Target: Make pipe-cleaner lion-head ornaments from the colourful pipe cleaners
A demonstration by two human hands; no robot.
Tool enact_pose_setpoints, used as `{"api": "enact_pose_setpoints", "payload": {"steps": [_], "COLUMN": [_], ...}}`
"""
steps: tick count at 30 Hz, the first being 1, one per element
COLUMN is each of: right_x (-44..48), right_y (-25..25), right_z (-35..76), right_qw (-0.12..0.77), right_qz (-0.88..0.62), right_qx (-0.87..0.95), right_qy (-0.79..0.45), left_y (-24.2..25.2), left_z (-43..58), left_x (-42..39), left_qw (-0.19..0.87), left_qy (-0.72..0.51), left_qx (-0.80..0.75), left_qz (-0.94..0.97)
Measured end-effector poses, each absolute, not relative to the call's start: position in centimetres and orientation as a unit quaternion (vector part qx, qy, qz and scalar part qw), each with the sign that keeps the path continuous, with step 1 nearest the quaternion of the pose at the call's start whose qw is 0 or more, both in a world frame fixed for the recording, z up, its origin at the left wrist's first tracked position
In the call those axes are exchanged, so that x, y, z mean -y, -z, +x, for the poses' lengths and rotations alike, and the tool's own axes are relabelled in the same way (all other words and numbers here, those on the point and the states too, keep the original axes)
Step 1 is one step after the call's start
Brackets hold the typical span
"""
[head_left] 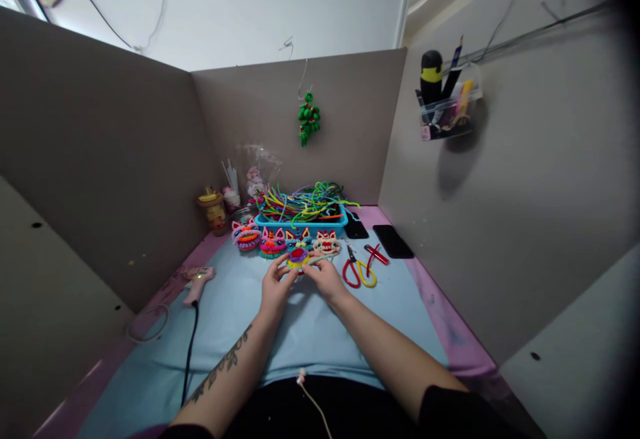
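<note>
Above the blue cloth [365,332], both hands meet at a small round pipe-cleaner piece [299,256] with a red centre, a purple ring and a yellow edge. Its left side is gripped by the fingers of my left hand [277,284]. My right hand [327,279] pinches the other side, and a pale pipe cleaner [320,259] sticks out by its fingers. Right behind are several pipe-cleaner animal heads, among them a purple-and-orange one [246,235], a pink one [273,244], a teal one [296,238] and a white-and-red one [327,243].
A blue basket [300,226] heaped with pipe cleaners [305,202] stands behind. To the right lie scissors [354,270], a red tool [379,254] and a black phone [393,242]. A pink glue gun [199,284] with a black cord lies left. Grey panels [345,126] enclose three sides.
</note>
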State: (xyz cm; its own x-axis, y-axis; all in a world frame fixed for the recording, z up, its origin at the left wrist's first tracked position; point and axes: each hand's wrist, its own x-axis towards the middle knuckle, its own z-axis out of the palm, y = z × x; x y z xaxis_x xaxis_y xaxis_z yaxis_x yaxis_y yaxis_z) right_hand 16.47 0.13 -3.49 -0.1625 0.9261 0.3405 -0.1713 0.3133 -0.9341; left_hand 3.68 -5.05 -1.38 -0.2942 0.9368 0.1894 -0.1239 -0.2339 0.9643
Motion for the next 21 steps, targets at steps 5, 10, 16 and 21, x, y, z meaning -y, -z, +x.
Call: {"api": "enact_pose_setpoints", "payload": {"steps": [5,10,16,21], "right_x": [0.11,0.39,0.20,0.07], "right_y": [3.07,2.74,3.04,3.23], "right_z": [16.44,16.39,16.42,16.48], "right_qw": [0.557,0.549,0.551,0.552], "right_qz": [-0.319,-0.316,-0.318,-0.315], "right_qx": [0.588,0.581,0.584,0.586], "right_qy": [-0.492,-0.511,-0.504,-0.503], "left_y": [1.25,1.29,1.28,1.09], "left_z": [3.77,3.77,3.71,3.81], "left_x": [4.94,4.76,4.87,5.07], "left_qw": [0.430,0.437,0.433,0.424], "left_qy": [-0.660,-0.674,-0.667,-0.654], "left_qx": [-0.469,-0.455,-0.461,-0.479], "left_qz": [0.399,0.385,0.392,0.404]}}
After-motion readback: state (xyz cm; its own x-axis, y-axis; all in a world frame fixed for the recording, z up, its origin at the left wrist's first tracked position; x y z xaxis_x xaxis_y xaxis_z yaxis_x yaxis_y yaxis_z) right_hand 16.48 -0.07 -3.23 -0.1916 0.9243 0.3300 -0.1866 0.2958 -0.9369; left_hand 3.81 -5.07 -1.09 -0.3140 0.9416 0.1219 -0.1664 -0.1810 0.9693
